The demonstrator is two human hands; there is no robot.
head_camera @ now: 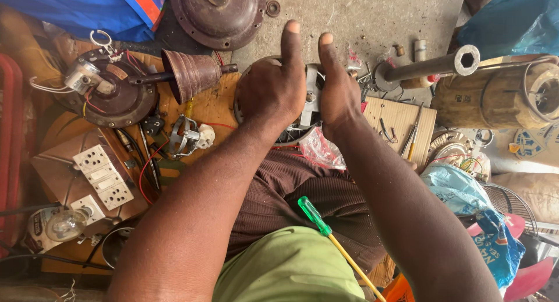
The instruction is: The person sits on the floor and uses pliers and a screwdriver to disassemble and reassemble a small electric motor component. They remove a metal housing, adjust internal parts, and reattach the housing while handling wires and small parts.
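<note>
Lower centre of frame: green-handled screwdriver point(315, 216) with yellow shaft, lying on the person's lap. Centre: left hand point(271, 92) and right hand point(338, 91), fingers clamped on either side of a round fan motor point(310, 98), thumbs raised. Beside it, clear plastic bag point(321, 151). Left: white switch board point(105, 176), brown bell-shaped cover point(191, 74), wired motor plate point(108, 92). Right: grey metal pipe point(434, 66). Top: rusty domed motor housing point(218, 14) on the concrete floor point(361, 14)
</note>
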